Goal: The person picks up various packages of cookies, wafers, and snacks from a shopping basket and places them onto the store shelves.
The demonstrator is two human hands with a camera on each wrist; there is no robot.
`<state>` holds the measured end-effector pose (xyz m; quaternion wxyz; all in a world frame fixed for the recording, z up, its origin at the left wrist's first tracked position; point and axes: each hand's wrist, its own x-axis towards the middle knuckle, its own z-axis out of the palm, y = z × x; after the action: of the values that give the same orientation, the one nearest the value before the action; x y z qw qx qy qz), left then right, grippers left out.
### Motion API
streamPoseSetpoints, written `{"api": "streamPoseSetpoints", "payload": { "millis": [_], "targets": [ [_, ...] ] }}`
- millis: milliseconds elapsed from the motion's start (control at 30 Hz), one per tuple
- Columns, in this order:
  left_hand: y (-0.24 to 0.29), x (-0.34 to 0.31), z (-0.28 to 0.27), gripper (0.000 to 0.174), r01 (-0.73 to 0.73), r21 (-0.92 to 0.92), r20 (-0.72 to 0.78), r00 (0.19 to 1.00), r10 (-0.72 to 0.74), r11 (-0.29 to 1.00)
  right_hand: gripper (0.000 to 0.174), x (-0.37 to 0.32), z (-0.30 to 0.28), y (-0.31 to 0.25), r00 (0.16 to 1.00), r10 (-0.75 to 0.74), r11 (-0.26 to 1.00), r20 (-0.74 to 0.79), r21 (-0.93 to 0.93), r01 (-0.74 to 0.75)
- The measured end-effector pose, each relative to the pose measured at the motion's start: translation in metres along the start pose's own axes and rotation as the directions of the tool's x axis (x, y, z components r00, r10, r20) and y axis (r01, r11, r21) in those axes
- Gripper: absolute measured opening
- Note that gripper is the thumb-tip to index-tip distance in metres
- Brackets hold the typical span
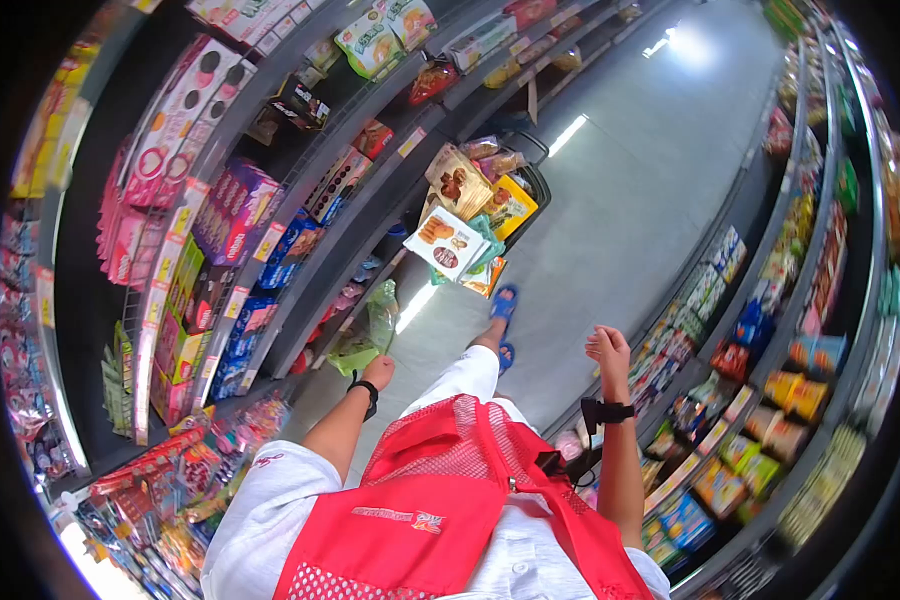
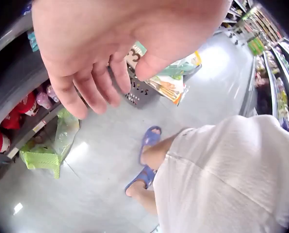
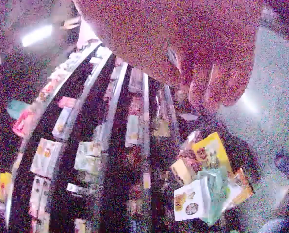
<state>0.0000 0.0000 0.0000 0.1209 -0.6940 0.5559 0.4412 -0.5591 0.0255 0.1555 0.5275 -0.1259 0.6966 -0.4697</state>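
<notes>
My left hand [image 1: 377, 373] hangs low at my side with its fingers loosely bent, nothing held in the left wrist view. Beyond its fingertips in that view, a green and clear plastic bag [image 2: 42, 158] lies by the foot of the shelf. My right hand [image 1: 610, 352] is raised at my other side, fingers loosely curled and holding nothing. Ahead of my feet stands a dark basket [image 1: 544, 190] heaped with snack packs. On top are a white pouch [image 1: 444, 243], a yellow pack [image 1: 510, 207] and a beige bag [image 1: 454, 180].
Shelves of boxed sweets [image 1: 235, 210] line the left side, with hanging packs [image 1: 195, 475] nearer me. Shelves of bagged snacks [image 1: 795, 393] run along the right. Between them a grey floor [image 1: 630, 200] stretches forward. My feet wear blue sandals [image 1: 505, 305].
</notes>
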Motion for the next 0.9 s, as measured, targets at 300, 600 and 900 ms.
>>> {"api": "streamPoseSetpoints", "payload": {
  "millis": [300, 600, 900],
  "targets": [
    [0.165, 0.166, 0.063, 0.035, 0.189, -0.499, -0.234, 0.910, -0.342, 0.845, 0.024, 0.255, 0.039, -0.063, 0.962, 0.108, 0.919, 0.252, -0.393, 0.000],
    [0.283, 0.220, 0.043, 0.056, 0.136, -0.810, -0.311, 0.725, -0.615, 0.570, 0.019, 0.414, 0.149, -0.105, 0.693, 0.106, 0.406, 0.713, -0.668, 0.624],
    [0.345, 0.237, 0.047, 0.079, 0.132, -0.857, -0.393, 0.455, -0.799, 0.497, 0.034, 0.542, 0.311, -0.061, 0.556, 0.064, 0.512, 0.828, -0.506, 0.694]
  ]
}}
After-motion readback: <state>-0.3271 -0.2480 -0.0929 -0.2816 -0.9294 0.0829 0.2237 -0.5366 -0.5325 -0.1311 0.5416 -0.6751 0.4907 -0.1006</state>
